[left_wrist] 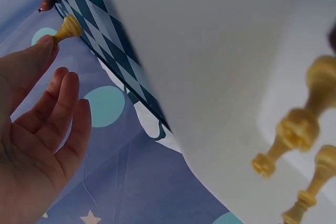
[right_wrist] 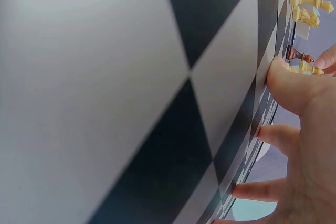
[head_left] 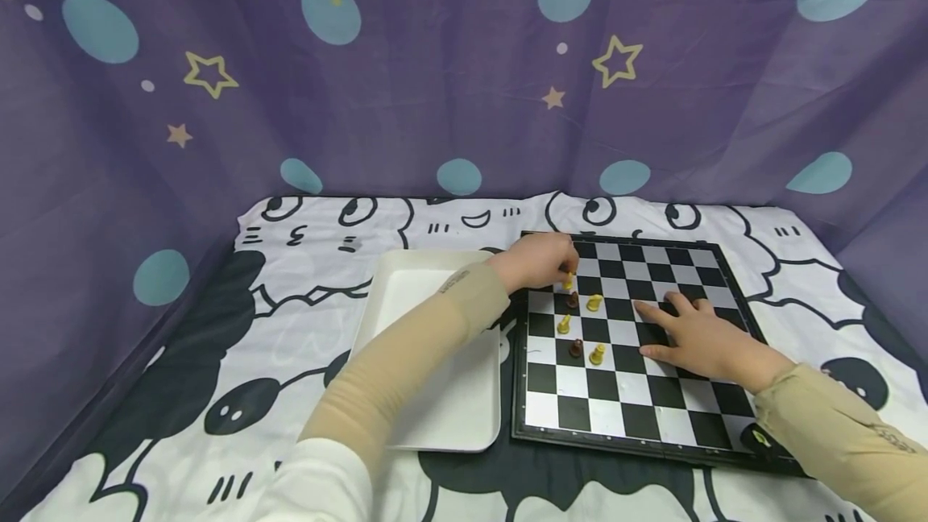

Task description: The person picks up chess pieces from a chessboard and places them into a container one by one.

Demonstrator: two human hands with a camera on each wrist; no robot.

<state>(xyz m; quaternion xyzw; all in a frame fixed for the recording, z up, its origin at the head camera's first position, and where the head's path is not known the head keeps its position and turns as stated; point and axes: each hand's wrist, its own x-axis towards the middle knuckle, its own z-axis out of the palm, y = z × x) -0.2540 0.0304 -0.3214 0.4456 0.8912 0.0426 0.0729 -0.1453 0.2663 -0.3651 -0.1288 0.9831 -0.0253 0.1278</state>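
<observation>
My left hand (head_left: 542,261) reaches over the far left of the checkered board (head_left: 631,417). Thumb and fingertips pinch the top of a small yellow chess piece (left_wrist: 68,29), its wide base at the board's surface; the fingers cover its head. Nearby stand a dark piece (head_left: 573,300), a yellow knight (right_wrist: 305,17), a yellow piece (head_left: 564,325), a second dark piece (head_left: 576,347) and another yellow piece (head_left: 597,354). My right hand (head_left: 699,341) rests on the right half of the board, fingers spread and fingertips touching the squares.
Left of the board lies a white tray (head_left: 435,429), partly hidden under my left forearm. Several yellow pieces (left_wrist: 298,129) are in it, seen in the left wrist view. A cartoon-print cloth (head_left: 290,441) covers the table, and a purple curtain (head_left: 449,87) hangs behind.
</observation>
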